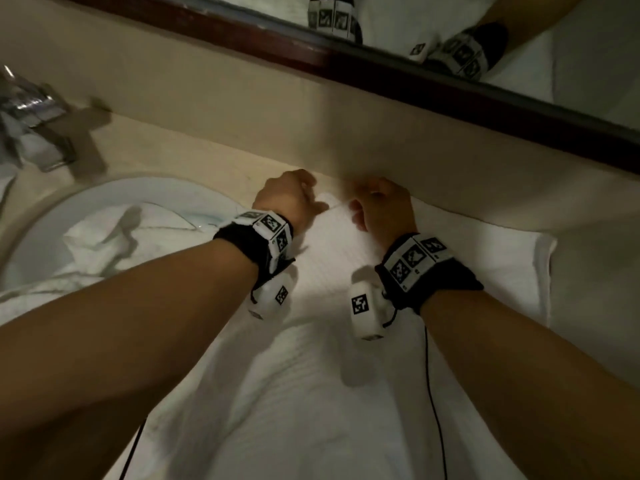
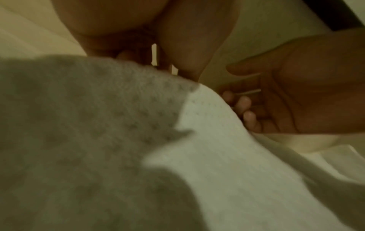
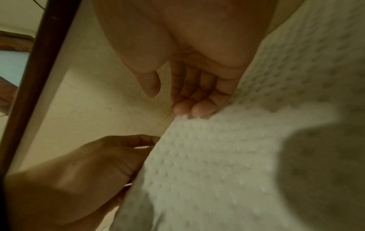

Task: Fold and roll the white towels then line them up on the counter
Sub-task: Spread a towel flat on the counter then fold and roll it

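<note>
A white waffle-textured towel (image 1: 329,358) lies spread on the counter, its far edge close to the beige backsplash. Both hands are at that far edge, side by side. My left hand (image 1: 304,202) curls over the edge, and in the right wrist view its fingers (image 3: 138,140) close on the towel (image 3: 217,156) rim. My right hand (image 1: 367,209) is loosely curled; two fingertips (image 3: 197,107) rest on the rim, with the thumb held apart over the counter. In the left wrist view the towel (image 2: 207,156) bulges up and hides most of my left fingers.
A second white towel (image 1: 104,237) lies crumpled in the sink (image 1: 45,216) at the left. A chrome tap (image 1: 31,123) stands behind it. A dark wood mirror frame (image 1: 450,88) runs above the backsplash. Bare beige counter (image 1: 207,157) shows behind the sink.
</note>
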